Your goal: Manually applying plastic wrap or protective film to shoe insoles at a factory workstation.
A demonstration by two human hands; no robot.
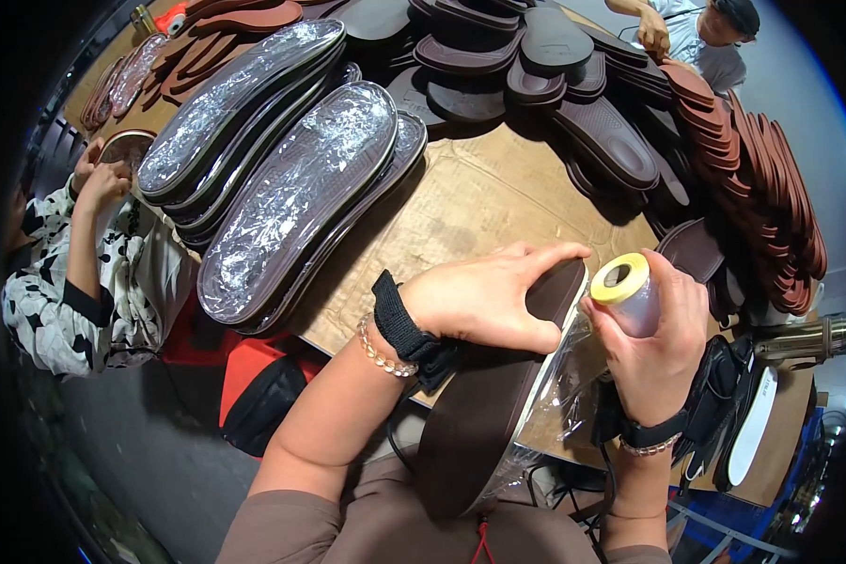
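Note:
A dark brown shoe sole (470, 414) stands tilted on its edge in front of me, with a pale rim along its right side. My left hand (498, 296) grips its upper part, thumb and fingers spread across it. In my right hand (663, 343) is a roll of clear plastic film (636, 305) with a yellow end ring, fingers wrapped round it. Loose film (564, 399) runs along the sole's right edge below the roll. To the left, film-wrapped soles (301, 202) lie stacked in two piles.
Cardboard (470, 202) covers the table. Dark brown soles (611, 141) heap at the back; reddish-brown soles (771, 197) stack at the right. A metal flask (804, 338) and a white strip (752, 428) lie at right. Co-workers sit at left (94, 273) and far right (696, 38).

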